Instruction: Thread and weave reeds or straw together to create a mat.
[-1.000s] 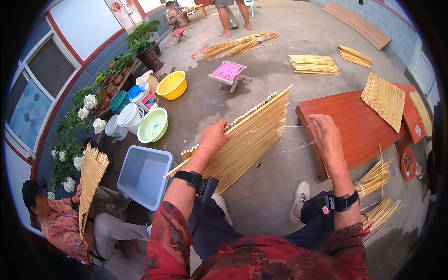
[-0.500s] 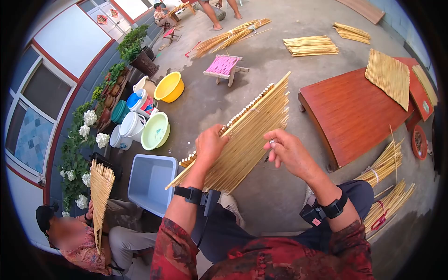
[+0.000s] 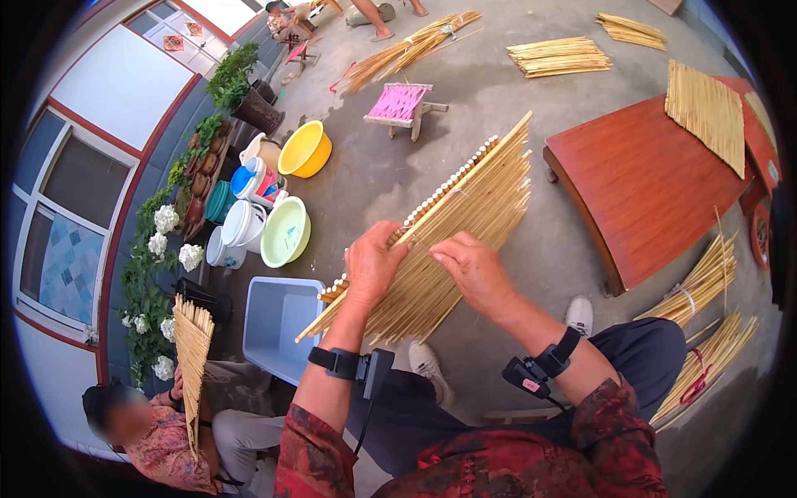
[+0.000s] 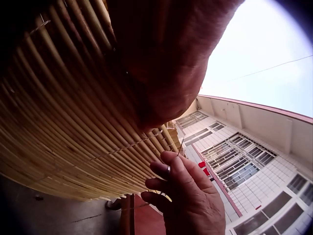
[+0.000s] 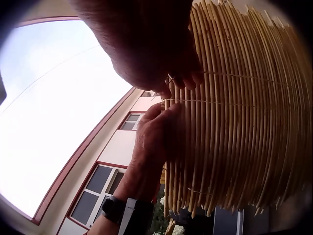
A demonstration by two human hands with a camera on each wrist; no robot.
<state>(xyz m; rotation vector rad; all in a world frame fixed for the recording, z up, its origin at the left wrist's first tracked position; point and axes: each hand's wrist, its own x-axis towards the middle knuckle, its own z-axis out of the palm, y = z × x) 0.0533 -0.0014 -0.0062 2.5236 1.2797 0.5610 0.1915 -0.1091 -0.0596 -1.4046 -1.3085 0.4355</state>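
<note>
A mat of straw-coloured stalks (image 3: 490,195), joined by rows of thread, slants up to the right in the head view. My left hand (image 3: 374,261) grips its upper edge, fingers curled over the stalk ends. Close beside it, my right hand (image 3: 477,274) is over the mat's face, thumb and forefinger together. The left wrist view shows that hand (image 4: 190,196) pinching a thin needle-like piece (image 4: 181,146), with a ring (image 4: 168,169) on one finger. In the right wrist view the left hand (image 5: 149,139) holds the mat's edge (image 5: 171,147).
A red-brown table (image 3: 647,183) stands at right, stalk bundles (image 3: 693,282) below it. A grey-blue tub (image 3: 282,324), basins (image 3: 286,232) and buckets lie left. A seated person (image 3: 170,440) holds another mat (image 3: 193,357). A pink-topped stool (image 3: 401,104) stands ahead.
My right hand has come left from beside the table to the mat, near my left hand. The long loop of thread seen earlier no longer shows. My left hand keeps its grip.
</note>
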